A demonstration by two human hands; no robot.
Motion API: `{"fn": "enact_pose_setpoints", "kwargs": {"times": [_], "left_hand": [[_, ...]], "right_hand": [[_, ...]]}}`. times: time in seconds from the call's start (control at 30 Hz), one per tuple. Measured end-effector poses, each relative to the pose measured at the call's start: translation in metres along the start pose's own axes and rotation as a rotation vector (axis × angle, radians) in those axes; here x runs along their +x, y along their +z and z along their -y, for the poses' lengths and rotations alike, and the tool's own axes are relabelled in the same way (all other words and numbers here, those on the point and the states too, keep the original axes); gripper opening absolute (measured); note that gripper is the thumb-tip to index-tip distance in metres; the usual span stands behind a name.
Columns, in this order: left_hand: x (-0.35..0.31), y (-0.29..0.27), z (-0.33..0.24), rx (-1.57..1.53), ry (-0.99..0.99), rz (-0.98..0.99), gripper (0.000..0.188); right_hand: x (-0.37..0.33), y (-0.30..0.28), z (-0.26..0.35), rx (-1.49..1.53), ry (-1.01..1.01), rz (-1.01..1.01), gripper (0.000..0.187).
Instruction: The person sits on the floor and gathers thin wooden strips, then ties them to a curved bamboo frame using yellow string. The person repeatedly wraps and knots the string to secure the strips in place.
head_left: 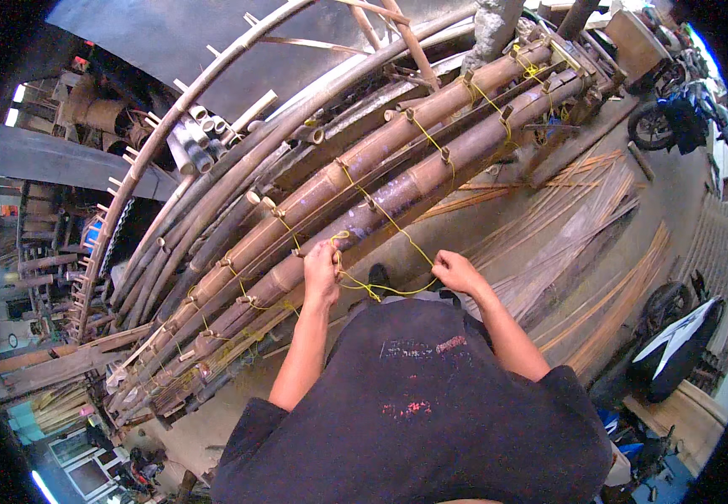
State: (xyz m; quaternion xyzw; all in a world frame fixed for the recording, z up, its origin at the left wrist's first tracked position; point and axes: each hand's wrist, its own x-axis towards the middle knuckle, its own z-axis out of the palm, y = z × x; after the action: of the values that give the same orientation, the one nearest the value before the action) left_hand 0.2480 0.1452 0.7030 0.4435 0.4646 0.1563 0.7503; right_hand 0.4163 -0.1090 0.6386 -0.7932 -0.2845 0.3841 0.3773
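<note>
With left hand pinching thin yellow cord at the brown bamboo pole frame and right hand closed on its slack: keep tension even, seat against pegs

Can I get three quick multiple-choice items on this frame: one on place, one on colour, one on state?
1. Where does the left hand rest?
A. on the bamboo poles
B. on a motorbike
C. on the floor

2. What colour is the cord?
A. red
B. yellow
C. white

3. What is the right hand doing?
A. hanging open and empty
B. gripping a hammer
C. pinching the cord, away from the poles

Key: 1 A, its fingers sit on a pole at a cord loop; 2 B, the lacing is yellow throughout; 3 C, the cord runs into its closed fingers.
</note>
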Motion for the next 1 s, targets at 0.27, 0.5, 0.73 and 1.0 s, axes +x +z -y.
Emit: {"fn": "enact_pose_setpoints", "kwargs": {"times": [0.27,0.5,0.73,1.0], "left_hand": [[-0.04,-0.039,0.055,-0.542,-0.307,-0.182,0.01],[-0.073,0.007,0.043,-0.833,-0.311,-0.038,0.009],[-0.094,0.032,0.057,-1.072,-0.27,-0.025,0.007],[-0.141,0.02,0.072,-1.148,-0.204,-0.192,0.008]], "right_hand": [[0.013,-0.013,-0.022,0.707,0.292,-0.205,0.016],[0.004,0.011,-0.008,0.781,0.273,0.026,0.019],[-0.015,0.079,-0.016,0.039,-0.379,0.5,0.076],[-0.034,0.089,0.03,0.069,-0.578,0.407,0.042]]}}
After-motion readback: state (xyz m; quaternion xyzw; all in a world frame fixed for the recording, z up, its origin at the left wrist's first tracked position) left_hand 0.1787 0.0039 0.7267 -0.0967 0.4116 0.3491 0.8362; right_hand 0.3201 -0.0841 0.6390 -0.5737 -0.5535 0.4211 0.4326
